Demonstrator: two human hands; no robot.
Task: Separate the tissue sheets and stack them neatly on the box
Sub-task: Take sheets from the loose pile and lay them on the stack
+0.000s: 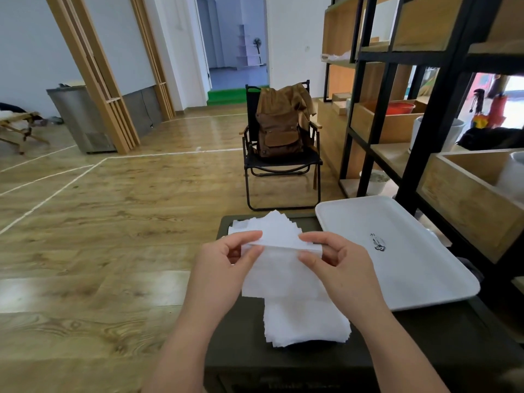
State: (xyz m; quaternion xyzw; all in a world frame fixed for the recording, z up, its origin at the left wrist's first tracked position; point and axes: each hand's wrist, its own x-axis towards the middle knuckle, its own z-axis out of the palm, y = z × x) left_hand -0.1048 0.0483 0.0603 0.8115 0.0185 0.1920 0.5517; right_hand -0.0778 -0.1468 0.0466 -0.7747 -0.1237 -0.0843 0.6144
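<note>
White tray [411,268] beside tissue sheets [283,273], chair [280,165] beyond.

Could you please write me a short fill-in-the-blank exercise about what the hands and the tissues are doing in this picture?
1. The left hand and the right hand both pinch a folded bundle of ____ tissue sheets.
2. A stack of sheets lies on the dark green ____.
3. To the right of the hands lies a white ____.
4. On the black folding chair sits a brown ____.

Missing words: white; box; tray; backpack
</note>
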